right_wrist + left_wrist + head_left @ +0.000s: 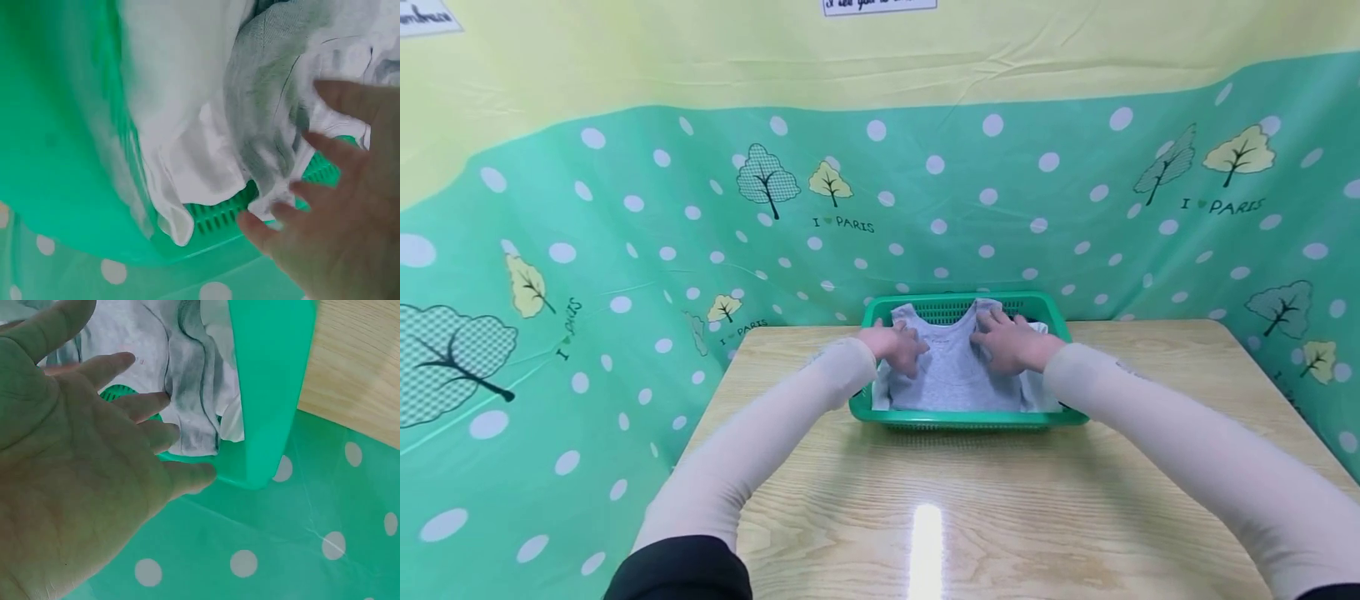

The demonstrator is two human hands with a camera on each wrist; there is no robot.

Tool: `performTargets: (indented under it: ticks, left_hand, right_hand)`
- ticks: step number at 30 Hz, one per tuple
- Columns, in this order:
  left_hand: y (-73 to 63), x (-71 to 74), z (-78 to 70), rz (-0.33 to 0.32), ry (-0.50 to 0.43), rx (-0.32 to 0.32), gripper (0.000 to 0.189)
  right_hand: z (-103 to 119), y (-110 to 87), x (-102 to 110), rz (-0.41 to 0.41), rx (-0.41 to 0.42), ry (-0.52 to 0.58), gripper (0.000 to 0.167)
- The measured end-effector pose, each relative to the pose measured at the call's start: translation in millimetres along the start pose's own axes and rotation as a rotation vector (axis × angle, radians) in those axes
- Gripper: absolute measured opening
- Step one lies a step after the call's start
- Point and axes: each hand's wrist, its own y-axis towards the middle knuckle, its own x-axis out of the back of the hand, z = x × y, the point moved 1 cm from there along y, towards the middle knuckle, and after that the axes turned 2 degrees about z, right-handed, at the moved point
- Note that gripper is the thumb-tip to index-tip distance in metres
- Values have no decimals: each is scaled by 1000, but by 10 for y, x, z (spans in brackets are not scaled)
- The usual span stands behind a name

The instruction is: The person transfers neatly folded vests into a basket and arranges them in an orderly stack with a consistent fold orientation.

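A grey sleeveless-looking top [951, 367] lies spread in a green plastic basket [970, 418], its neckline toward the basket's far side. White cloth [1037, 392] shows beneath and beside it. Over the top's left shoulder is my left hand [898, 346], fingers spread in the left wrist view. My right hand [1009, 342] is over the opposite shoulder, its fingers extended and apart. Neither hand grips the fabric; whether the fingertips touch it is hard to tell. In the right wrist view, folds of white cloth [206, 169] lie between the grey fabric and the basket wall.
The basket stands at the far edge of a wooden table [850, 500]. Right behind it hangs a green curtain [925, 208] with white dots and printed trees, which also runs along both sides.
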Motion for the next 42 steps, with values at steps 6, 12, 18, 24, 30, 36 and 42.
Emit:
performTargets:
  ticks: [6,12,18,24,30,36,42]
  left_hand:
    - [-82,-81,-19,0,41,14,62]
    - [-101,-140,57,-102,33,19,55]
    - [-370,4,122,-288,-74,-57,56]
    - [-958,131,79,-651,-247,-219,47]
    - [-1525,123,-116,-950,-387,-317,37]
    - [-1588,-278,-390,-981,-337,-381,37]
    - [-1551,-853,-761,-965,-339,-360,37]
  right_hand:
    - [113,-67,5,137,-32,2,59]
    - [158,-128,45,80,17,33,54]
    - [162,-496,251,-187,146,92,46]
    - [308,-1203,599,-627,328,289,32]
    - [513,-1854,774,-959,402,382,36]
    - [629,-2039,446,-972,368,382,42]
    - [817,-2030,-86,-944,278,443,31]
